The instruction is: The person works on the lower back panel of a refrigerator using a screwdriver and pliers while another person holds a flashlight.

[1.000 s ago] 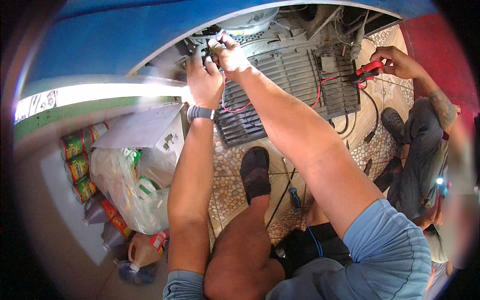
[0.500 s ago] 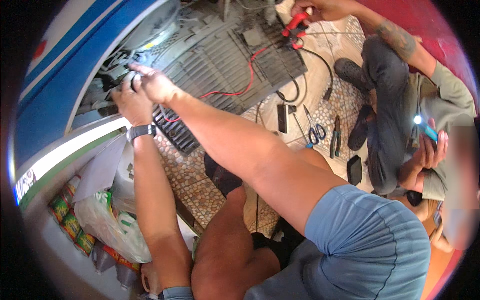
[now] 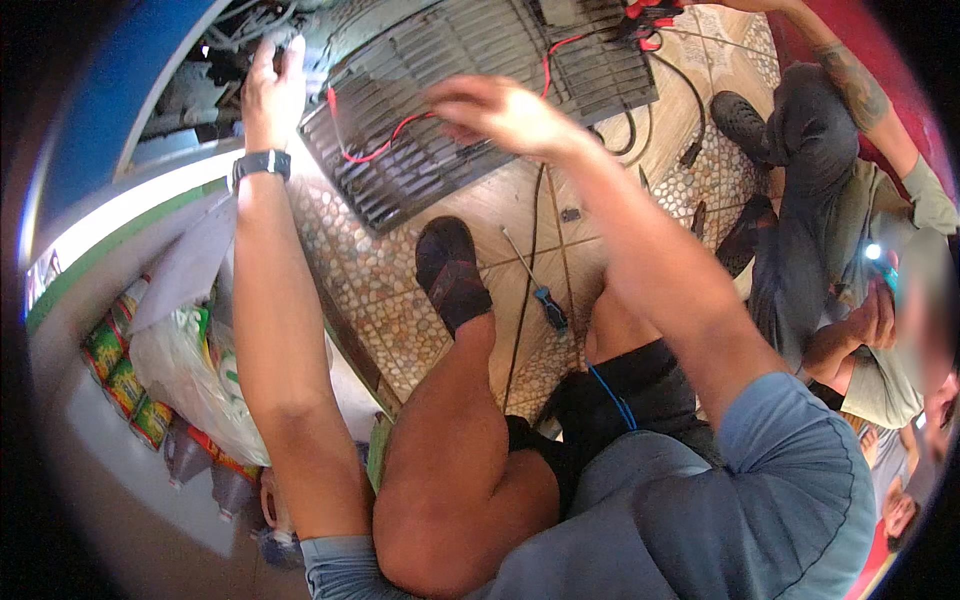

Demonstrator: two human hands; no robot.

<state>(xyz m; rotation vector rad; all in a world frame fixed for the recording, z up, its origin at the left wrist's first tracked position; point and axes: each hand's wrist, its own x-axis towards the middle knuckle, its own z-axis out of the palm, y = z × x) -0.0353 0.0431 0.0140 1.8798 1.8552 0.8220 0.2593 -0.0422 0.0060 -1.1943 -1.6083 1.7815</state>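
Note:
My left hand (image 3: 270,105), with a dark watch (image 3: 262,166) on its wrist, reaches up to the open, dusty machine interior (image 3: 205,95). Its thumb and a finger stretch out apart; I make out nothing held between them. Blurred by motion, my right hand (image 3: 500,115) hangs above the black slatted panel (image 3: 400,185), so its finger closure is unclear. A red wire (image 3: 388,143) loops across that panel, its thicker end lying between my two hands. Another person's hand at the top right is at a red-and-black tool (image 3: 650,22).
On the tiled floor lie a blue-handled screwdriver (image 3: 550,308) and a black cable (image 3: 692,150). A crouching person at right holds a lit flashlight (image 3: 885,265). Plastic bags (image 3: 190,375) and colourful packets (image 3: 125,385) stand at left. A blue panel (image 3: 110,90) borders the machine.
My right hand has come away from my left and moved right over the slatted panel. The left stays by the machine. My view has shifted, and my arm now hides the scissors and pliers.

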